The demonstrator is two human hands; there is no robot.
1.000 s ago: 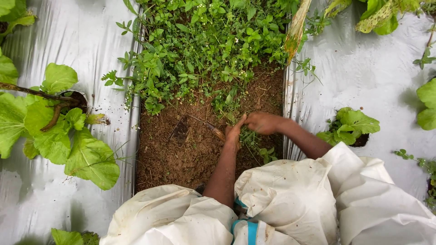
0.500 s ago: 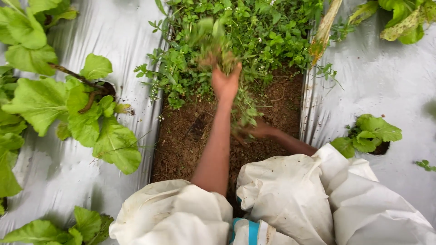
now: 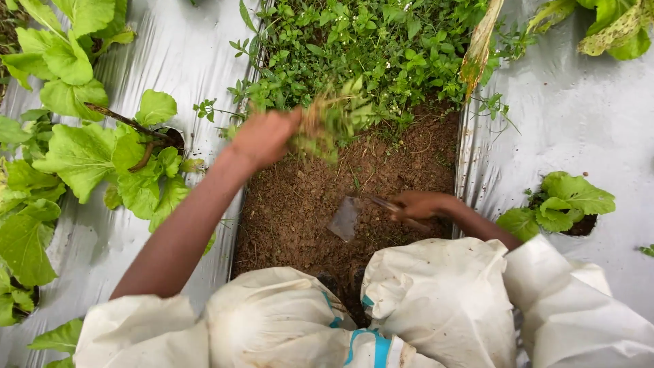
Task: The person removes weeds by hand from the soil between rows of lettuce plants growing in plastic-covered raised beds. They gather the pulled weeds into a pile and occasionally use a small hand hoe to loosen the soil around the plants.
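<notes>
I note my left hand (image 3: 264, 136) clenched on a light, limp clump of weeds (image 3: 334, 119) trailing beyond the grip, best taken near the roots; right hand (image 3: 422, 204) grips a small hoe (image 3: 347, 218).

A strip of bare brown soil (image 3: 300, 204) runs up the middle of the frame, bordered on both sides by silver plastic mulch sheeting (image 3: 184, 54). Across the upper middle, a dense mat of small green weeds (image 3: 368, 41) covers the soil. A small flat blade (image 3: 345, 218) rests on the soil at the centre of the frame. At the left, broad-leaved green plants (image 3: 82, 157) grow through holes in the sheeting; at the right, a smaller leafy plant (image 3: 562, 204) grows from its own hole.
</notes>
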